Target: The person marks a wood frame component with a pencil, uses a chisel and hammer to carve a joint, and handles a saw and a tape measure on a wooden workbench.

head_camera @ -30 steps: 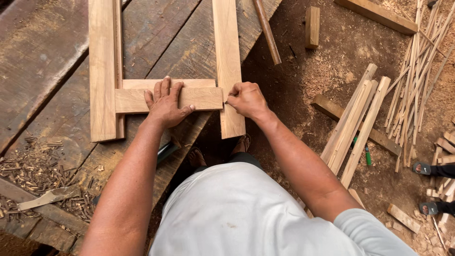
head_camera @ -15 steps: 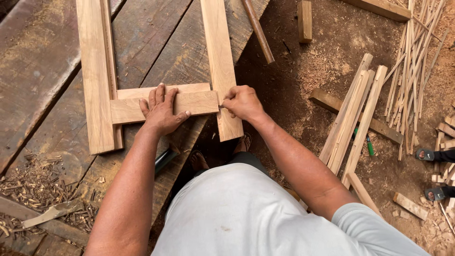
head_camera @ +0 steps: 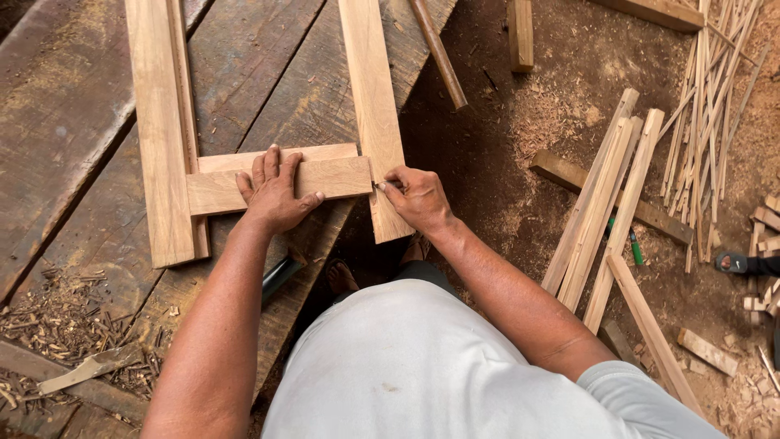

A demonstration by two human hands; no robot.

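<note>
Soft, even daylight spreads over the whole scene, bright enough to read wood grain clearly, with no glare or blown-out spots. The pale frame rails (head_camera: 162,130) catch the most light; the dark workbench planks (head_camera: 57,106) stay muted. A deep shadow pools under the bench edge by the person's body. The left hand (head_camera: 272,191) throws only a faint, soft-edged shadow. Focus holds sharp across the centre, the sawdust floor (head_camera: 561,106) looks crisp, and straight boards bend slightly toward the edges.
</note>
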